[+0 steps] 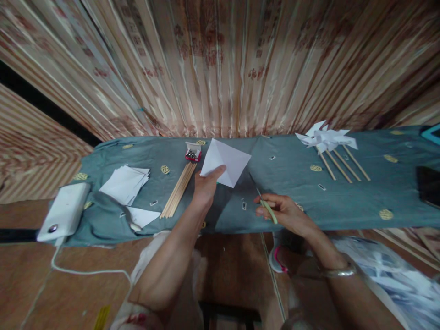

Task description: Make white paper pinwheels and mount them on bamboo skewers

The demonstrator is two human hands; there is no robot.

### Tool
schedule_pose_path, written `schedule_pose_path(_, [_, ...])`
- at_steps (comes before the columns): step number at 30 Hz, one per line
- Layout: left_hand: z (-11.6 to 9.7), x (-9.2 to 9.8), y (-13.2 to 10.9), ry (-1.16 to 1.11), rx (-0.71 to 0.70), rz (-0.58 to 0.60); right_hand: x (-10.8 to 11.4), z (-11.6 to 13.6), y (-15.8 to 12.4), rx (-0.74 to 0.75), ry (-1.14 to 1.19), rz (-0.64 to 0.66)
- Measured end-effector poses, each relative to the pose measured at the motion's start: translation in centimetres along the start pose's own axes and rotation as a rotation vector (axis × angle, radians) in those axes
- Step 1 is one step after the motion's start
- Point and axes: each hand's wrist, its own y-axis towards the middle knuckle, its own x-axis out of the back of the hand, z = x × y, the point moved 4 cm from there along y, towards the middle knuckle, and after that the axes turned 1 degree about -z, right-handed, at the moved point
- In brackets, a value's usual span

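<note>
At the near edge of the table [343, 211], which is covered by a teal cloth, the right hand [285, 213] is seen closed around a green-handled cutting tool [269, 211], the fingers curled narrowly on its handle and the tip pointed away. Just to its left, the left hand [206, 188] is raised over the middle of the table, and a folded white paper square [225, 167] is pinched by its lower corner between thumb and fingers. A white device [65, 211] is noted at the left edge, with a loose paper piece [142, 215] and a paper stack [125, 183] beside it. A bundle of wooden sticks [178, 190] lies left of the held square, and a small box of pins [192, 153] is placed beyond it. Finished pinwheels [326, 140] are recorded near the far right edge.
</note>
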Motion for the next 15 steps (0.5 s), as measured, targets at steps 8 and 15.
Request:
schedule_pose_path(8, [0.6,-0.4,-0.9,0.131,0.041,0.048,2.7,1.3,0.6,0.101,0.042,-0.294])
schedule_pose_path(15, [1.8,-1.0,-1.8,0.259,0.136,0.1,3.8,2.1,1.0,0.213,0.19,-0.443])
